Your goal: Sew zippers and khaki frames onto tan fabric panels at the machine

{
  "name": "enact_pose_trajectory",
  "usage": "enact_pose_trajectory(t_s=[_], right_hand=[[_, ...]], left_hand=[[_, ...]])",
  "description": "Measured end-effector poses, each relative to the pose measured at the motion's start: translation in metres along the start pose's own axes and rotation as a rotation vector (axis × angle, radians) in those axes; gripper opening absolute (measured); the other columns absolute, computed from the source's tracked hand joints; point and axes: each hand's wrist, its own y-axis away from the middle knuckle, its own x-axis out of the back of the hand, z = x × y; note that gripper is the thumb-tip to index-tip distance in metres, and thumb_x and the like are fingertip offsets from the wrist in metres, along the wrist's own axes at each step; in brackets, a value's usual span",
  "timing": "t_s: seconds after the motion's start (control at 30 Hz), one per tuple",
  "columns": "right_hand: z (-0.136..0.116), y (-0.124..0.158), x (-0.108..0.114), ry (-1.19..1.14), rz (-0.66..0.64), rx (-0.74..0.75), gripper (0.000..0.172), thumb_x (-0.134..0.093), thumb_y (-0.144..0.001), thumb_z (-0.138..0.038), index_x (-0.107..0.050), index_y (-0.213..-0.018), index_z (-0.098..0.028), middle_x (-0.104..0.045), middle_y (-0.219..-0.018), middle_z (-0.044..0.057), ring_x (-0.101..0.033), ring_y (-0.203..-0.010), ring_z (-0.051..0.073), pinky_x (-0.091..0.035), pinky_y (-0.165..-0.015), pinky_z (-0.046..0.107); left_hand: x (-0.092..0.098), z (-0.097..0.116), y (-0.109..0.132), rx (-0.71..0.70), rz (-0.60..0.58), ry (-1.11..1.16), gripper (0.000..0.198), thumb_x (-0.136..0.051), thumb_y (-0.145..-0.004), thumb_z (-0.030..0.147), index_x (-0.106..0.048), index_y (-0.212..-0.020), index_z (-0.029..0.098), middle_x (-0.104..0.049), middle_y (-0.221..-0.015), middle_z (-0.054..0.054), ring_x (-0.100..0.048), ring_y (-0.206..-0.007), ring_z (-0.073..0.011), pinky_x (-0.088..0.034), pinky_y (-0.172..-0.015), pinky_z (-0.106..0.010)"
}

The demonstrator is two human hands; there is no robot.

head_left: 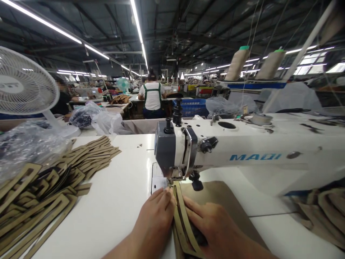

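An olive slotted strip [183,210] with a brass-toothed zipper [176,199] along it lies on an olive fabric panel [217,192]. Its far end is under the needle area of a white sewing machine [210,144]. My left hand [159,216] is closed, its bunched fingertips pressed on the strip's left edge close to the presser foot. My right hand [212,225] rests on the panel at the strip's right, fingers stretched out flat along it. My right thumb is hidden.
Many olive slotted strips [54,196] are heaped on the left of the white table [107,212], beside clear plastic bags [29,145] and a white fan [25,82]. Folded fabric pieces [323,216] lie at right. Thread cones [237,64] stand above. Ahead, a person [152,95] sits facing away.
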Motion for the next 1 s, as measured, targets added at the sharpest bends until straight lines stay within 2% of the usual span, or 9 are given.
enact_pose_trajectory(t_s=[0.17, 0.33, 0.43, 0.6, 0.77, 0.9, 1.0], right_hand=[[-0.003, 0.003, -0.001, 0.043, -0.02, -0.03, 0.062, -0.058, -0.063, -0.026, -0.054, -0.123, -0.01, -0.046, -0.132, 0.019, -0.065, -0.082, 0.028, -0.054, -0.067, 0.038], [0.0, 0.007, -0.003, 0.114, 0.079, 0.027, 0.058, -0.058, -0.068, -0.027, -0.054, -0.123, -0.007, -0.05, -0.127, 0.021, -0.066, -0.074, 0.026, -0.054, -0.061, 0.036], [0.001, 0.007, -0.004, 0.084, 0.086, 0.026, 0.058, -0.057, -0.072, -0.03, -0.051, -0.125, -0.009, -0.048, -0.13, 0.019, -0.066, -0.076, 0.026, -0.054, -0.064, 0.036], [0.0, 0.007, -0.001, 0.076, 0.01, 0.001, 0.059, -0.056, -0.073, -0.035, -0.05, -0.127, -0.011, -0.043, -0.135, 0.017, -0.065, -0.078, 0.028, -0.053, -0.065, 0.04], [0.007, 0.005, -0.001, 0.066, 0.049, 0.017, 0.064, -0.049, -0.068, -0.026, -0.045, -0.13, -0.011, -0.039, -0.139, 0.014, -0.063, -0.088, 0.029, -0.052, -0.07, 0.04], [0.012, 0.006, -0.003, 0.038, 0.084, 0.038, 0.06, -0.047, -0.071, -0.027, -0.044, -0.13, -0.014, -0.041, -0.138, 0.011, -0.061, -0.094, 0.028, -0.051, -0.073, 0.038], [0.014, 0.005, -0.003, 0.061, 0.108, 0.024, 0.057, -0.047, -0.073, -0.029, -0.045, -0.128, -0.014, -0.046, -0.135, 0.009, -0.062, -0.09, 0.026, -0.051, -0.07, 0.037]], left_hand=[[0.002, 0.004, 0.0, 0.056, -0.074, 0.034, 0.018, -0.047, -0.087, 0.01, -0.059, -0.1, 0.009, -0.064, -0.098, -0.014, -0.061, -0.095, -0.022, -0.049, -0.093, -0.038], [0.002, 0.007, -0.001, 0.075, -0.11, 0.035, 0.012, -0.05, -0.085, 0.01, -0.059, -0.093, 0.009, -0.064, -0.095, -0.011, -0.061, -0.091, -0.0207, -0.048, -0.092, -0.036], [0.003, 0.008, -0.001, 0.073, -0.141, 0.012, 0.012, -0.053, -0.083, 0.009, -0.059, -0.094, 0.008, -0.064, -0.096, -0.012, -0.061, -0.094, -0.0216, -0.046, -0.093, -0.036], [0.009, 0.007, -0.003, 0.056, -0.165, -0.046, 0.011, -0.052, -0.083, 0.009, -0.059, -0.091, 0.009, -0.064, -0.098, -0.013, -0.061, -0.09, -0.0229, -0.049, -0.087, -0.039], [0.01, 0.005, -0.008, 0.018, -0.163, -0.127, 0.015, -0.046, -0.083, 0.006, -0.059, -0.084, 0.012, -0.063, -0.09, -0.011, -0.062, -0.082, -0.0229, -0.05, -0.078, -0.039], [0.011, 0.002, -0.009, -0.032, -0.131, -0.162, 0.017, -0.045, -0.083, 0.006, -0.061, -0.089, 0.01, -0.063, -0.087, -0.011, -0.061, -0.077, -0.0226, -0.051, -0.074, -0.038], [0.012, -0.002, -0.011, -0.031, -0.161, -0.156, 0.019, -0.048, -0.082, 0.007, -0.06, -0.096, 0.009, -0.063, -0.09, -0.011, -0.061, -0.078, -0.0227, -0.05, -0.074, -0.038]])
